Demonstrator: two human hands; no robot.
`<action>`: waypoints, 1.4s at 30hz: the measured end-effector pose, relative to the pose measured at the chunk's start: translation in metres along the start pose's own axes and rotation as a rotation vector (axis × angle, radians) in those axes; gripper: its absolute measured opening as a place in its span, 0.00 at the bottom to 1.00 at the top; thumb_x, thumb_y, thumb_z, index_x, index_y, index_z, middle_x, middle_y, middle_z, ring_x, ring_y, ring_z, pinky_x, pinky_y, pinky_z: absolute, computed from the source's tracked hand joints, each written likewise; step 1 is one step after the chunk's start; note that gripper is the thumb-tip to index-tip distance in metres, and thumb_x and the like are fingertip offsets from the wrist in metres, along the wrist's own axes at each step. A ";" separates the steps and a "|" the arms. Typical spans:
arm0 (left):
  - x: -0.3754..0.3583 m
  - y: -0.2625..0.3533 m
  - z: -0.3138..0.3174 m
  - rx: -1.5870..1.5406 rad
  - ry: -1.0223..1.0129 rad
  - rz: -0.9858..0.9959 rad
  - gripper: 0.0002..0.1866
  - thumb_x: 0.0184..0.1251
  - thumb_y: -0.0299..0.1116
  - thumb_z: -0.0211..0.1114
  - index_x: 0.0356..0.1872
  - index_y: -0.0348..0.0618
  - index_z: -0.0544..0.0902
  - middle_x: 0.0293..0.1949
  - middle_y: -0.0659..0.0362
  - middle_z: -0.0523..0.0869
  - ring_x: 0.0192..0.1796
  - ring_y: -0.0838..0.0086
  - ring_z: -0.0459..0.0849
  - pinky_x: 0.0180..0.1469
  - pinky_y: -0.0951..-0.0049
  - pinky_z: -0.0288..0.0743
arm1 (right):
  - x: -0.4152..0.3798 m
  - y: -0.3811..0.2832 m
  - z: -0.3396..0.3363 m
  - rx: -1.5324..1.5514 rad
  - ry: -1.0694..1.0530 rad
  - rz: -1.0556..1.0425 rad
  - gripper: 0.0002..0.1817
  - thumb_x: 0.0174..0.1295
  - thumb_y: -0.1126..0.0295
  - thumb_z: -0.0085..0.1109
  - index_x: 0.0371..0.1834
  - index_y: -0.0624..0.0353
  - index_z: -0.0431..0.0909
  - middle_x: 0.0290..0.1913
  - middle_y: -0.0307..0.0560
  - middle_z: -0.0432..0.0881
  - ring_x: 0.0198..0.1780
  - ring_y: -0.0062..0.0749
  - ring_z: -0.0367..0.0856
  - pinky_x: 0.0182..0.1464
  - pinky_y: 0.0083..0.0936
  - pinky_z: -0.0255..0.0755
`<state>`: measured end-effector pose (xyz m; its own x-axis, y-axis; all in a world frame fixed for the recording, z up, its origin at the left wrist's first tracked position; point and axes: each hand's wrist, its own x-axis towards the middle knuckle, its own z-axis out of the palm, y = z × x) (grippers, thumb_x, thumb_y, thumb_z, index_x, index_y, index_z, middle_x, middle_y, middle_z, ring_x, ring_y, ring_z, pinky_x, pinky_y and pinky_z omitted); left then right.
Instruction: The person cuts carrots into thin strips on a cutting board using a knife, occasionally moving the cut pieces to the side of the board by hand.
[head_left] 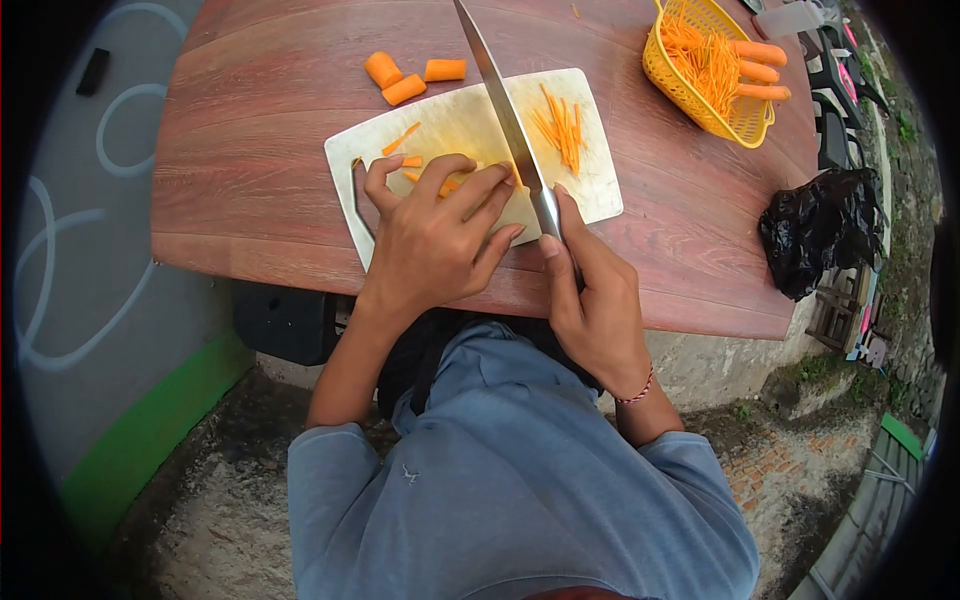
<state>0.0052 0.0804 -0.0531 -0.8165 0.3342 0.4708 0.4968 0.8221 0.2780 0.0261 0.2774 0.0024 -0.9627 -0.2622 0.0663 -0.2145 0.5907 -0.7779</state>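
My right hand (600, 310) grips the handle of a kitchen knife (508, 115), its blade pointing away across a white cutting board (597, 195). Curled over the board, my left hand (430, 240) presses its fingertips on a carrot slice (517, 177) right beside the blade; the fingers partly hide it. Thin carrot strips (562, 132) lie in a small pile to the right of the knife. A few loose carrot bits (402, 138) rest near my left fingers. Behind the board sit three short carrot chunks (445, 70) on the table.
A yellow basket (685, 100) at the back right holds shredded carrot (700, 60) and three whole carrots (760, 74). On the right edge of the wooden table (250, 150) is a black plastic bag (825, 230). A translucent container (790, 19) lies at the far right corner.
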 end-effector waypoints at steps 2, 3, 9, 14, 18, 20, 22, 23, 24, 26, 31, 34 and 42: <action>0.000 0.000 0.000 0.001 0.000 0.002 0.20 0.71 0.48 0.73 0.53 0.46 0.95 0.59 0.69 0.91 0.60 0.71 0.84 0.73 0.40 0.49 | -0.004 0.001 0.002 -0.001 0.003 -0.001 0.27 0.80 0.75 0.61 0.79 0.70 0.72 0.38 0.65 0.84 0.37 0.58 0.87 0.42 0.44 0.80; 0.000 0.000 0.000 0.000 0.004 0.001 0.19 0.71 0.48 0.73 0.53 0.46 0.95 0.59 0.69 0.91 0.60 0.71 0.84 0.73 0.40 0.49 | -0.007 0.002 0.003 -0.002 0.005 -0.005 0.27 0.80 0.75 0.61 0.79 0.69 0.72 0.38 0.64 0.84 0.37 0.58 0.87 0.42 0.44 0.80; 0.000 0.000 0.000 -0.006 -0.004 -0.004 0.18 0.69 0.46 0.75 0.52 0.48 0.95 0.59 0.70 0.91 0.61 0.71 0.84 0.73 0.40 0.49 | -0.027 0.001 -0.002 -0.073 -0.019 -0.017 0.29 0.79 0.75 0.61 0.81 0.70 0.70 0.37 0.61 0.83 0.34 0.56 0.87 0.38 0.46 0.80; 0.000 0.000 -0.001 -0.019 -0.016 -0.005 0.17 0.68 0.44 0.76 0.51 0.48 0.95 0.59 0.69 0.92 0.63 0.70 0.85 0.73 0.40 0.49 | -0.027 -0.007 0.008 -0.201 -0.033 0.010 0.30 0.80 0.72 0.60 0.82 0.70 0.68 0.37 0.59 0.82 0.31 0.56 0.85 0.34 0.49 0.79; 0.000 0.001 -0.003 -0.005 -0.021 -0.004 0.17 0.67 0.44 0.75 0.52 0.48 0.95 0.59 0.69 0.91 0.63 0.70 0.85 0.73 0.40 0.49 | 0.006 -0.002 0.018 -0.158 0.034 -0.014 0.30 0.80 0.70 0.59 0.81 0.71 0.69 0.37 0.61 0.83 0.32 0.58 0.85 0.34 0.50 0.78; 0.000 0.000 -0.002 -0.001 -0.029 -0.007 0.17 0.68 0.44 0.75 0.53 0.48 0.94 0.60 0.69 0.91 0.63 0.70 0.85 0.74 0.40 0.49 | 0.018 0.003 0.018 -0.132 0.035 -0.021 0.29 0.80 0.70 0.59 0.80 0.71 0.69 0.37 0.63 0.84 0.33 0.59 0.86 0.36 0.50 0.79; -0.001 -0.001 0.000 -0.007 -0.002 0.001 0.18 0.68 0.45 0.74 0.53 0.48 0.95 0.60 0.70 0.91 0.60 0.71 0.85 0.72 0.39 0.50 | 0.019 0.003 0.015 -0.108 0.033 -0.029 0.28 0.81 0.71 0.59 0.80 0.71 0.70 0.37 0.64 0.84 0.35 0.59 0.87 0.37 0.49 0.79; -0.001 0.000 0.000 -0.007 -0.001 0.000 0.18 0.68 0.45 0.74 0.53 0.48 0.95 0.60 0.70 0.91 0.60 0.71 0.85 0.72 0.39 0.50 | 0.018 0.002 0.013 -0.082 0.030 -0.013 0.28 0.81 0.71 0.59 0.80 0.71 0.70 0.37 0.64 0.84 0.36 0.59 0.87 0.39 0.48 0.80; -0.001 0.000 -0.001 -0.004 -0.009 -0.003 0.18 0.68 0.44 0.74 0.54 0.49 0.94 0.60 0.70 0.91 0.62 0.71 0.85 0.73 0.40 0.49 | 0.016 0.002 0.011 -0.057 0.026 0.004 0.27 0.81 0.72 0.59 0.80 0.70 0.71 0.37 0.65 0.85 0.37 0.59 0.88 0.41 0.46 0.80; -0.001 0.001 -0.001 -0.003 -0.017 -0.010 0.18 0.69 0.44 0.75 0.56 0.50 0.94 0.60 0.70 0.91 0.63 0.71 0.84 0.73 0.40 0.49 | 0.007 0.004 0.008 -0.026 0.028 -0.006 0.27 0.80 0.73 0.59 0.80 0.70 0.71 0.38 0.64 0.85 0.38 0.58 0.88 0.41 0.45 0.80; -0.001 0.000 0.000 0.000 -0.024 -0.011 0.18 0.69 0.44 0.75 0.55 0.50 0.94 0.61 0.70 0.91 0.63 0.71 0.84 0.73 0.41 0.49 | -0.013 0.000 0.003 -0.001 0.002 0.014 0.27 0.80 0.75 0.60 0.80 0.70 0.71 0.39 0.63 0.85 0.38 0.56 0.89 0.42 0.43 0.81; 0.000 0.000 -0.002 -0.001 -0.024 -0.005 0.18 0.69 0.44 0.75 0.55 0.50 0.94 0.61 0.70 0.91 0.63 0.71 0.84 0.73 0.41 0.49 | -0.020 0.002 0.004 -0.009 0.019 -0.001 0.27 0.80 0.75 0.60 0.80 0.69 0.71 0.39 0.63 0.85 0.39 0.57 0.89 0.43 0.43 0.81; -0.001 -0.002 0.000 -0.033 -0.003 0.001 0.18 0.68 0.44 0.75 0.53 0.47 0.95 0.60 0.71 0.90 0.61 0.70 0.84 0.71 0.37 0.52 | -0.036 0.003 -0.001 -0.077 -0.032 -0.006 0.29 0.80 0.75 0.60 0.81 0.70 0.69 0.37 0.61 0.83 0.34 0.55 0.87 0.38 0.45 0.80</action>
<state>0.0052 0.0788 -0.0541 -0.8171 0.3363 0.4682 0.5068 0.8061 0.3056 0.0602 0.2892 -0.0014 -0.9560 -0.2891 0.0499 -0.2332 0.6456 -0.7272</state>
